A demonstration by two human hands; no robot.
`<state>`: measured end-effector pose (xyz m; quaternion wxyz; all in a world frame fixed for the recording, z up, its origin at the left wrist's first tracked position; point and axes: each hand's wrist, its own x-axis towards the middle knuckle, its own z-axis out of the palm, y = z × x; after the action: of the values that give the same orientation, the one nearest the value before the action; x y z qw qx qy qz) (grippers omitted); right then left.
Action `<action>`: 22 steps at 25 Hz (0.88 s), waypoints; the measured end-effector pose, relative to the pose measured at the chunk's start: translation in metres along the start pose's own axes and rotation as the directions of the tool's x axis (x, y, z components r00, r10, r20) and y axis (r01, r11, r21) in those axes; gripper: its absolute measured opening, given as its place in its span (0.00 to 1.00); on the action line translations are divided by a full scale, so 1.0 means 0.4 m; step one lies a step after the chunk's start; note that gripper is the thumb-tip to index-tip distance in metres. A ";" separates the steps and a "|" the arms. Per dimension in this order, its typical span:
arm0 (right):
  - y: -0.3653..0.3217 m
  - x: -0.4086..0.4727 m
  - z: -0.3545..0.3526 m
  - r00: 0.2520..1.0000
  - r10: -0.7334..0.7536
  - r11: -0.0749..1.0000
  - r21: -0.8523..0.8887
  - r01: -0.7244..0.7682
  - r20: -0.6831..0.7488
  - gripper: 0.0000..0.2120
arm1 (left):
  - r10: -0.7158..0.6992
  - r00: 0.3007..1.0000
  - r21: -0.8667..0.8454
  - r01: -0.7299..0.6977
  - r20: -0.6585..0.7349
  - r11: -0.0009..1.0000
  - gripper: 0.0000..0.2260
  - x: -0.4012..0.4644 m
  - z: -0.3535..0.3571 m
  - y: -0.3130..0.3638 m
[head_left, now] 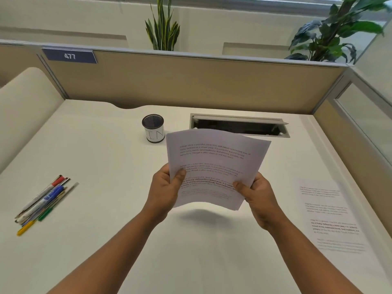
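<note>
Near the left edge of the desk [106, 240] a bundle of pens and markers [42, 203] is seen lying flat, slanted toward the near-left corner, with red, blue, green and yellow ones among them. Farther back, left of the surface's middle, a dark mesh cup [154, 128] is stood upright, and a white label marked "IN" is wrapped round it. Above the middle of the surface a stack of printed sheets [214, 164] is held clear of the desk, with its top edge tilted away toward the back edge, and a soft shadow is cast beneath it. Its lower left edge is gripped by the left hand [165, 187], the thumb being pressed on the printed face and the fingers hidden behind the paper. Its lower right corner is pinched in the same way by the right hand [258, 198]. Behind the stack, near the back edge, an open cable hatch [239, 125] is set into the surface. Close to the right edge a single printed page [331, 215] is seen lying flat, well apart from the held stack.
</note>
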<state>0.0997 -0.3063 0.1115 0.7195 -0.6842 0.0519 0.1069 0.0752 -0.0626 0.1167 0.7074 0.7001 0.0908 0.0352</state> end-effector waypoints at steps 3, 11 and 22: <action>0.024 -0.007 -0.002 1.000 0.023 1.000 -0.013 -0.023 0.004 0.15 | -0.027 0.999 0.005 0.027 0.031 1.000 0.10 -0.003 0.000 -0.026; 0.060 -0.020 -0.035 0.995 0.095 0.995 -0.024 -0.095 -0.016 0.17 | -0.069 0.996 0.150 0.060 0.060 0.987 0.13 -0.013 0.043 -0.083; 0.073 -0.063 -0.391 0.841 0.216 0.969 0.000 -0.248 -0.495 0.19 | -0.224 0.943 0.162 0.188 0.245 0.969 0.08 0.065 0.257 -0.142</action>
<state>0.0800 -0.4631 0.0793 0.6419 -0.7002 0.3120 0.0173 0.1145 -0.1602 0.0583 0.6634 0.7320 0.0718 -0.1377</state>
